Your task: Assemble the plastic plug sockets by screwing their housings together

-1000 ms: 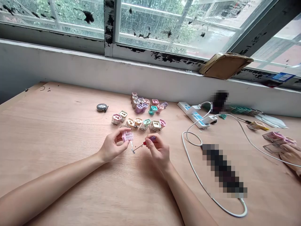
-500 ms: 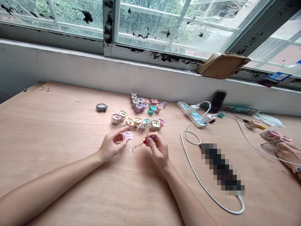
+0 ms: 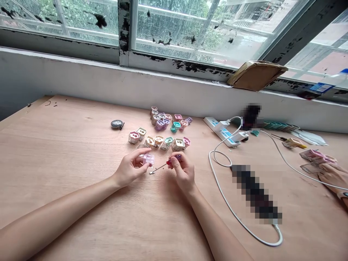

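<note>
Between thumb and fingers, my left hand (image 3: 130,165) holds a small pink see-through plastic case (image 3: 148,158). My right hand (image 3: 182,168) is closed round the red and purple handle of a screwdriver (image 3: 160,168). Its shaft slants down to the left, and the tip is at a small whitish piece (image 3: 151,173) on the table, just below the case. I cannot tell whether the tip touches that piece. Beyond my hands stand several small coloured plastic cases (image 3: 158,140) with two round holes in their tops.
A second group of cases (image 3: 166,123) stands further back, near a round dark tin (image 3: 117,124). To the right lie a power strip (image 3: 222,131), a looping white cable (image 3: 217,192) and a blurred dark object (image 3: 255,192). Another person's hand (image 3: 330,175) rests near pink cases (image 3: 317,156).
The left hand and the pink case have shifted slightly right and down, covering most of a white strip on the table. The screwdriver has barely moved.
</note>
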`<state>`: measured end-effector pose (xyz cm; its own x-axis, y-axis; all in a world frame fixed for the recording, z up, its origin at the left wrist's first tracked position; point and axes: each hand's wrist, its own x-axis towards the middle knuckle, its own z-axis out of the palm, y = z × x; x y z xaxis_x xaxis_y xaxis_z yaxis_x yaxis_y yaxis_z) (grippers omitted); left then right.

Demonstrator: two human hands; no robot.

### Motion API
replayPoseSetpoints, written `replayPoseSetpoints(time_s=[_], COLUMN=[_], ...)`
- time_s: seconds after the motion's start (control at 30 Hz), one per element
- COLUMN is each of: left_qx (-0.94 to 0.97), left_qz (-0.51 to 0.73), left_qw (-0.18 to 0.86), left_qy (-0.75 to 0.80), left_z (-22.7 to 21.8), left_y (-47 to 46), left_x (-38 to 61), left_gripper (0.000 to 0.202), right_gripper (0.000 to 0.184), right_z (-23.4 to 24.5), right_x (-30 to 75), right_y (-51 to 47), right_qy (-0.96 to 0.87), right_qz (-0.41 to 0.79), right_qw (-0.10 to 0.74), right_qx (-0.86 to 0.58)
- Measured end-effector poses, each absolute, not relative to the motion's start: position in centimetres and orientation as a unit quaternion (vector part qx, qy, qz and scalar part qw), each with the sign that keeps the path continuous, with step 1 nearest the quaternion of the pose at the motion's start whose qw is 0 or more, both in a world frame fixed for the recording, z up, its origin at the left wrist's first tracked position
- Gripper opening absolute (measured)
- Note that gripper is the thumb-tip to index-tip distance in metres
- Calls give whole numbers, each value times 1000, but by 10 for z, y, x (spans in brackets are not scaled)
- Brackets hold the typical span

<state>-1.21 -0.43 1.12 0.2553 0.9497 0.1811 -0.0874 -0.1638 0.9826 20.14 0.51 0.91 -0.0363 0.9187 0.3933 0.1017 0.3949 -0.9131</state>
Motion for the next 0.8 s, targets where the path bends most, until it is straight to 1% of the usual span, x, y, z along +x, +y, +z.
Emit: replayPoseSetpoints(time_s=[0.07,0.23,0.43,0.5,0.8], left_qx=[583,575,587,593,626], left_qz=[490,515,500,494,459], left_qw=[535,527,522,518,510], left_qy=[366,355,365,369,371], left_z=[12,11,10,10,6], left_y=[-5,-4,-4,-5,-6], left_x=[-12,-12,-11,-11,-13], left_gripper=[46,35,40,41,41], right_gripper=[33,34,37,37,36], right_z=[9,10,19,23,25], right_x=[201,205,211,209,195], right_y=[5,7,11,10,-1], right_qy=[-614,-576,-502,-490,-506], right_qz=[367,368,331,327,347], right_qw=[565,601,682,697,684], right_qx=[-411,-415,-416,-409,-396])
